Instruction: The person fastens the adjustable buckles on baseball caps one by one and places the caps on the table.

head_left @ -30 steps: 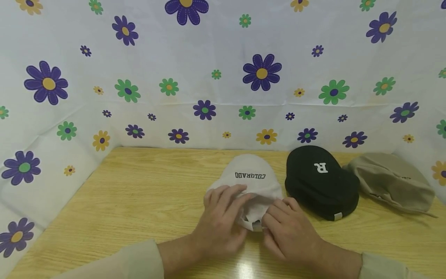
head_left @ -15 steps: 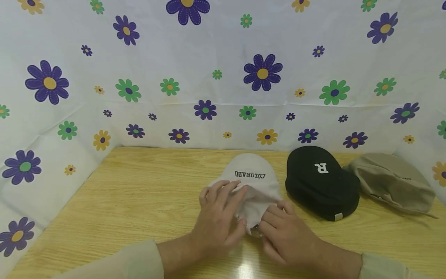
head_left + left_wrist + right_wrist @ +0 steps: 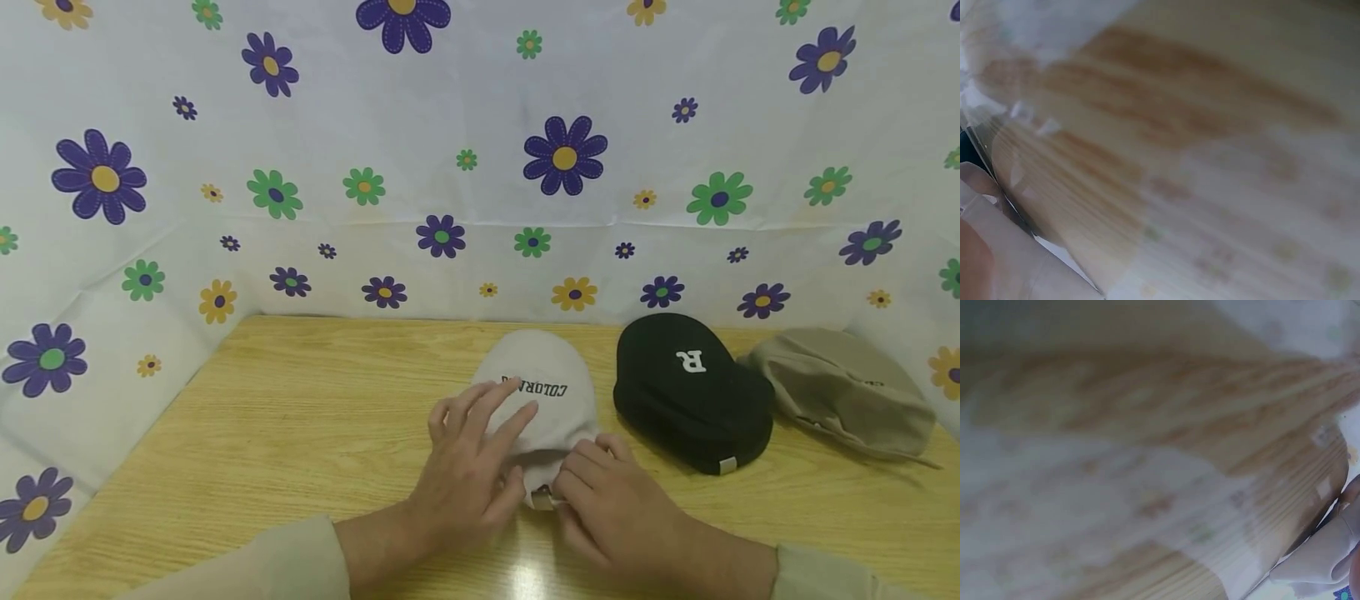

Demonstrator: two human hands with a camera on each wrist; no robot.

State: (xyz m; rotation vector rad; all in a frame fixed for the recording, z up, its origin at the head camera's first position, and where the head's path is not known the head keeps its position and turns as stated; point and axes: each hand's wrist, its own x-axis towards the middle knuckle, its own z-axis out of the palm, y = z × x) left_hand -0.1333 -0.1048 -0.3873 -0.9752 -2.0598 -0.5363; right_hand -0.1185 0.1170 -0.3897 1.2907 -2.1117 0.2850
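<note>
An off-white baseball cap (image 3: 551, 358) with dark, upside-down COLORADO lettering lies on the table in the head view, its strap side toward me. My left hand (image 3: 465, 475) rests on the cap's left side with fingers spread, two fingertips lying by the lettering. With curled fingers my right hand (image 3: 618, 500) pinches the cap's near right edge beside the back strap (image 3: 542, 498). Part of the cap (image 3: 1016, 256) shows at the lower left of the left wrist view. Pale cap fabric (image 3: 1313, 562) also appears at the lower right of the right wrist view.
A black cap (image 3: 686, 400) with a white R lies just right of the off-white one. Beyond it, touching it, a khaki cap (image 3: 847, 392) lies collapsed. The wooden table (image 3: 300, 417) meets a flower-printed cloth (image 3: 480, 100) at the back and sides.
The near part of the off-white crown has gone from sunken and creased to rounder, and its lettering has shifted slightly toward me. The left fingers now reach over the lettering; the right hand moved slightly left.
</note>
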